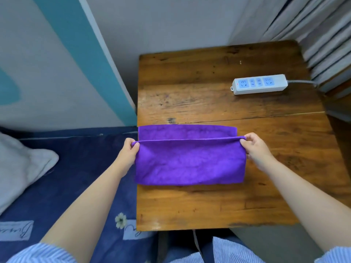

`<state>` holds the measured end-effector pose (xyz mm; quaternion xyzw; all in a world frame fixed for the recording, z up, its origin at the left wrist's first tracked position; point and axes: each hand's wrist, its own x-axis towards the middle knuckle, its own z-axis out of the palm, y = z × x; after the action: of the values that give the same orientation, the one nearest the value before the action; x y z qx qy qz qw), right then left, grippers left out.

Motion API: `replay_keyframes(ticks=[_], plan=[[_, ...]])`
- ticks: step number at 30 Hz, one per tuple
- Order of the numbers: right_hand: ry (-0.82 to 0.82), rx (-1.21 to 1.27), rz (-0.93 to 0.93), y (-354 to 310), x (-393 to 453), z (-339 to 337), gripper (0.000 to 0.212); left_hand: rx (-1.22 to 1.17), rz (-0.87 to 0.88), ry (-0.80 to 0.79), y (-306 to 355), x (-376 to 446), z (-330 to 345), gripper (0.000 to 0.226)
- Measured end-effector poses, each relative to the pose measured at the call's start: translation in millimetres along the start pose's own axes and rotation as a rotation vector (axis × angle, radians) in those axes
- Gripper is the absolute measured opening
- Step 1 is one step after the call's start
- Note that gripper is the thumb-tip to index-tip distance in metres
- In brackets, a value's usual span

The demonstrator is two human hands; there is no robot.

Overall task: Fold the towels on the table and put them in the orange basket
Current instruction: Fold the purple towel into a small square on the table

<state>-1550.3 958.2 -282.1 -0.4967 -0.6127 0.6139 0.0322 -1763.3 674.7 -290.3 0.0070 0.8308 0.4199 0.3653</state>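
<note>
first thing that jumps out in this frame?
The bright purple towel, lying across the left edge of the wooden table, with the left hand and right hand each pinching a corner of its upper layer. Next, the white power strip at the table's far right. No orange basket is in view.

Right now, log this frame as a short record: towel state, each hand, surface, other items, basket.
towel: purple towel on the wooden table, near half folded over, top edge lifted
left hand: left hand pinches the towel's left corner
right hand: right hand pinches the right corner
other items: white power strip on the table's far right; blue bedding to the left
basket: orange basket not in view
</note>
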Motion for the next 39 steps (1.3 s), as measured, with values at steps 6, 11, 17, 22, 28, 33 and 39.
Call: replay_keyframes(ticks=[6,11,17,22,28,33,39], plan=[[0.067,-0.134,-0.028,3.5,29.9,4.7,0.023,0.273,0.056,0.177,14.2,27.1,5.7,0.013],[0.207,-0.183,-0.129,8.2,55.9,18.0,0.006,0.188,0.084,0.257,22.6,56.7,18.8,0.013],[0.296,-0.132,-0.095,17.9,61.8,25.6,0.003,-0.479,-0.160,0.002,19.8,63.0,27.0,0.029],[0.312,-0.200,-0.118,15.0,62.8,27.8,0.014,-0.550,-0.194,-0.004,17.9,68.7,18.8,0.027],[0.370,-0.312,-0.147,8.3,68.5,31.8,0.014,-0.148,-0.106,0.069,10.4,88.6,11.1,0.023],[0.402,-0.399,-0.138,11.7,70.0,33.7,0.015,0.167,0.125,0.226,8.1,97.3,11.4,0.021],[0.486,-0.551,-0.085,11.0,73.8,42.0,0.025,0.331,0.176,0.313,0.8,99.9,20.4,0.013]])
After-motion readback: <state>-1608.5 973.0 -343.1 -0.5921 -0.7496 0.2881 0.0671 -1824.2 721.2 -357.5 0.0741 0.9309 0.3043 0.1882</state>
